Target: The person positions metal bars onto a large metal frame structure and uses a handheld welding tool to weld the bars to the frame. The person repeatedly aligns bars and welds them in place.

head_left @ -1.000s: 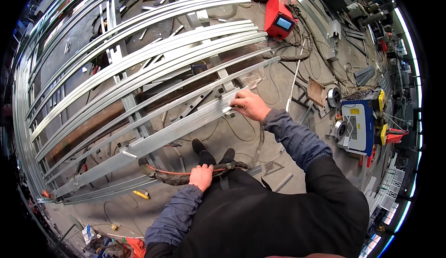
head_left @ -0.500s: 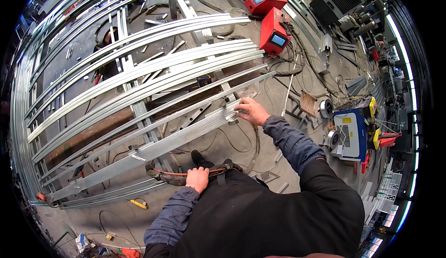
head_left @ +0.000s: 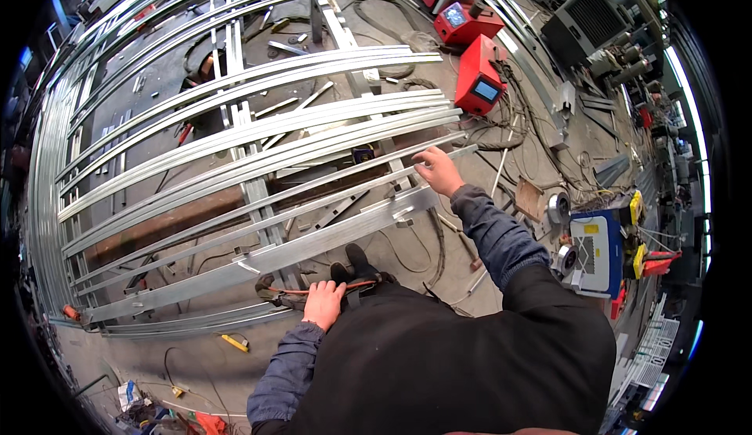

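My left hand [head_left: 323,304] is low in front of my body, its fingers curled over a dark wrapped cable [head_left: 282,292] with an orange line along it. Farther right, my right hand [head_left: 440,172] hovers over the right end of a thin metal rail [head_left: 374,187]. Its fingers are bent, with a gap between thumb and forefinger and nothing seen in it. A wide silvery metal tube [head_left: 337,231] lies just nearer to me, with a small bracket-like piece [head_left: 403,217] at its right end. Whether the right fingertips touch the rail, I cannot tell.
Several long metal profiles [head_left: 258,139] lie across a frame ahead. Red machines with screens [head_left: 479,83] stand beyond its right end, among cables. A blue and white machine [head_left: 597,251] stands at the right. A yellow tool [head_left: 234,342] lies on the floor at left.
My right hand has let go of the end of the wide tube and moved to the thin rail beyond. My left hand stays at the cable. The whole view has shifted slightly.
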